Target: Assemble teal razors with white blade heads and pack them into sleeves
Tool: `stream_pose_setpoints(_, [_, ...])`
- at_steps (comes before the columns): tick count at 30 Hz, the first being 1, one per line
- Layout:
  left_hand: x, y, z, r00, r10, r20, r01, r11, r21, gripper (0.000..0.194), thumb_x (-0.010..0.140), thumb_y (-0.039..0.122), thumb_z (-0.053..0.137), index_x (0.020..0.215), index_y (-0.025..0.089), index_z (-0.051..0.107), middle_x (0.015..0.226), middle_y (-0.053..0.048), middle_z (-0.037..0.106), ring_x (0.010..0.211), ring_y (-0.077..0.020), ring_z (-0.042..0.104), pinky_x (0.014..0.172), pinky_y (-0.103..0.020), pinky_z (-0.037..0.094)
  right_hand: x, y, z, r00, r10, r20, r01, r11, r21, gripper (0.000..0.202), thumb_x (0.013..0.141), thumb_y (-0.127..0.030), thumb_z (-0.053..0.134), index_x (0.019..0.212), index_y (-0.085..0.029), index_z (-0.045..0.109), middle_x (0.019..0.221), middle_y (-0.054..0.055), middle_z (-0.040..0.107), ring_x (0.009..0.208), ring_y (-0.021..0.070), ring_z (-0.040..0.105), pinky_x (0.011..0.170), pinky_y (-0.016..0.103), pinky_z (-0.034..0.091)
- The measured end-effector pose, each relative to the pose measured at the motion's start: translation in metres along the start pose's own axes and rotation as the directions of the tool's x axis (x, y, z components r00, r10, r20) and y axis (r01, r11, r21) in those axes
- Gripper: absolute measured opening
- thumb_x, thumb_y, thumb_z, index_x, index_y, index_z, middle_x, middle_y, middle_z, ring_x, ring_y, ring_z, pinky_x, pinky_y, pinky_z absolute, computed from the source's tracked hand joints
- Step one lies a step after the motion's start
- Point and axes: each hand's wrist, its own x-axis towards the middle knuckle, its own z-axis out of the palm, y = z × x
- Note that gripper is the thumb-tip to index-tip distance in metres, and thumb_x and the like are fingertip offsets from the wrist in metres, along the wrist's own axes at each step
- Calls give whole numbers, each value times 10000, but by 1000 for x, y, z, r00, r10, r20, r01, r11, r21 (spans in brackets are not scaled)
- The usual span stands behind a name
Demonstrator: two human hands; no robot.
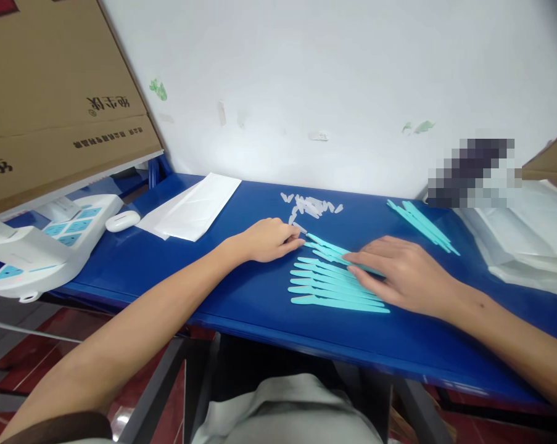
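Observation:
Turquoise eyebrow razors (pixel 336 290) lie side by side in a row on the blue table, several of them. My right hand (pixel 396 274) is over the upper end of the row, its fingers closed on the handle of an eyebrow razor (pixel 327 245) pointing left. Just left of that razor's tip is my left hand (pixel 273 239), thumb and forefinger pinched close to a small translucent blade cap (pixel 299 227). What exactly sits between those fingertips is partly hidden. More translucent caps (pixel 313 206) are scattered in a loose pile beyond my hands.
More turquoise razors (pixel 424 228) lie at the right. White paper sheets (pixel 199 209) rest at the back left, beside a white earbud case (pixel 123 221) and a power strip (pixel 90 216). Plastic bags (pixel 528 240) cover the right end. A cardboard box (pixel 51 74) stands left; a white wall closes the back.

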Motion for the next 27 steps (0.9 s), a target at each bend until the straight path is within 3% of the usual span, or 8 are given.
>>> stream_pose_setpoints(7, [0,-2,1,1000,16,-8,-16,1000,9,408,1063,442,416,753,205,537,619,-8,563,577,-174,505,601,-305,264,0,0,2,999,-12,50,8,996,87,311,1048,-267,509,1147,-127,768,1100,102,809,980,240,767,869,374,588])
stream_pose_setpoints(12, [0,-1,1,1000,18,-6,-17,1000,12,392,1063,432,409,761,209,521,617,-6,546,579,-178,491,604,-306,259,0,1,0,997,-15,71,7,995,100,313,1050,-254,497,1104,-138,783,1011,96,816,887,232,770,810,372,597])
stream_pose_setpoints(16, [-1,-1,0,999,19,-25,-19,1000,-6,284,1061,410,427,960,207,599,648,2,587,590,-186,524,609,-303,288,0,-1,0,997,-23,70,11,987,161,300,1047,-238,502,1118,-137,775,1004,91,812,848,216,765,754,351,600])
stream_pose_setpoints(20, [-2,-4,0,997,58,-43,-59,998,-10,285,1061,338,426,1225,203,615,675,6,638,620,-194,578,644,-296,349,-1,-4,2,997,-62,42,51,973,225,280,1035,-218,517,1148,-146,763,1095,92,807,911,214,766,805,352,608])
stream_pose_setpoints(24, [-3,-4,-1,992,118,-49,-119,993,-19,328,1050,281,433,1265,198,667,721,-12,699,666,-191,636,688,-297,409,-2,-3,4,1000,-23,-7,24,981,191,292,1032,-239,524,1172,-165,770,1174,104,794,1024,236,761,885,371,612])
stream_pose_setpoints(27, [-2,-2,-2,988,146,-48,-147,989,-34,354,1033,255,452,1268,195,710,773,-28,745,684,-186,669,710,-299,443,-2,1,4,998,53,37,-58,986,155,334,1045,-278,498,1222,-176,764,1233,100,779,1117,254,743,936,392,613])
